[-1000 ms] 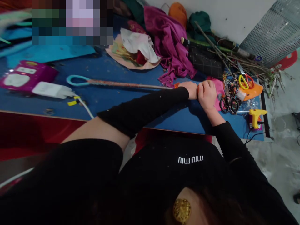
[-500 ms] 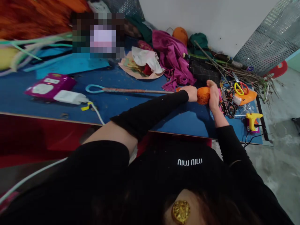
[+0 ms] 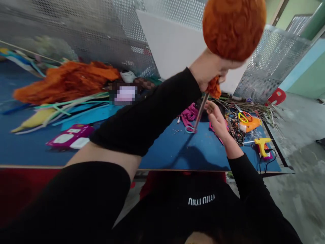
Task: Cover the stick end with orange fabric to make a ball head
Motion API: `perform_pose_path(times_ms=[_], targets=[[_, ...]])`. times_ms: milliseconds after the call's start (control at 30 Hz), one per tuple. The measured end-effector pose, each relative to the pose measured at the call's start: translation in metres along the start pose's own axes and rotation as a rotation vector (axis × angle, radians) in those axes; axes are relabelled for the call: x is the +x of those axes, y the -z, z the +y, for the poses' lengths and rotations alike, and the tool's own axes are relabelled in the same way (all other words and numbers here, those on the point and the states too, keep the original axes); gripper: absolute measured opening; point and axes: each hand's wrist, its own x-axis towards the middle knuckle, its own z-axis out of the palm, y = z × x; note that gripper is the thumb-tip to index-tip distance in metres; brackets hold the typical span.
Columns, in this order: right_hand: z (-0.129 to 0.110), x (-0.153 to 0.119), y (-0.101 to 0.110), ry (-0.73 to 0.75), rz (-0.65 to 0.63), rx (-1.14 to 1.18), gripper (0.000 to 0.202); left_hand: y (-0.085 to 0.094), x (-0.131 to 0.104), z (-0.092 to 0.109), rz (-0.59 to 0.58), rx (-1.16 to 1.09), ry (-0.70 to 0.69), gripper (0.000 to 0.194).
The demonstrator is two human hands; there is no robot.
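My left hand (image 3: 206, 69) is raised above the table, its fingers wrapped round the gathered cloth neck of an orange cloth-covered ball on a stick. The round ball (image 3: 235, 28) rises above that hand, partly cut off by the top of the view. Below the fist, loose orange cloth (image 3: 214, 88) hangs around the stick (image 3: 201, 113), which slants down to a light blue loop (image 3: 190, 130) at its lower end, near the tabletop. My right hand (image 3: 217, 121) is beside the stick, apart from it, fingers loosely bent and nothing visible in them.
Scissors with yellow and red handles (image 3: 243, 117), an orange packet (image 3: 254, 124) and a yellow glue gun (image 3: 262, 144) lie at the right. Thin twigs (image 3: 259, 105) are behind. Magenta cloth (image 3: 189, 113) is mid-table; a purple-and-white device (image 3: 71, 136) and orange fabric (image 3: 66, 83) lie left.
The orange ball and stick have gone from lying along the table to upright, lifted by my left hand. My right hand has let go of the ball and stays low.
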Motion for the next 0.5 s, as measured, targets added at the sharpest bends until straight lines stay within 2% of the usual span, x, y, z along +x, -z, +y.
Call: perform_pose_path(times_ms=[100, 233, 300, 367, 433, 500], targets=[[0.003, -0.001, -0.021, -0.062, -0.028, 0.042, 0.065, 0.016, 0.009, 0.009, 0.042, -0.224, 0.000, 0.050], [0.016, -0.012, -0.035, -0.195, 0.112, 0.044, 0.052, 0.035, 0.011, -0.003, 0.120, -0.331, 0.165, 0.045], [0.023, -0.017, -0.039, -0.224, 0.173, 0.021, 0.050, 0.036, 0.006, -0.015, 0.187, -0.392, 0.180, 0.038], [0.029, -0.022, -0.042, -0.232, 0.201, -0.023, 0.048, 0.032, 0.000, -0.026, 0.238, -0.458, 0.133, 0.034], [0.031, -0.026, -0.041, -0.224, 0.193, -0.066, 0.046, 0.029, -0.006, -0.030, 0.221, -0.486, 0.124, 0.035], [0.027, -0.026, -0.030, -0.206, 0.132, -0.108, 0.044, 0.028, -0.011, -0.029, 0.181, -0.472, 0.166, 0.035]])
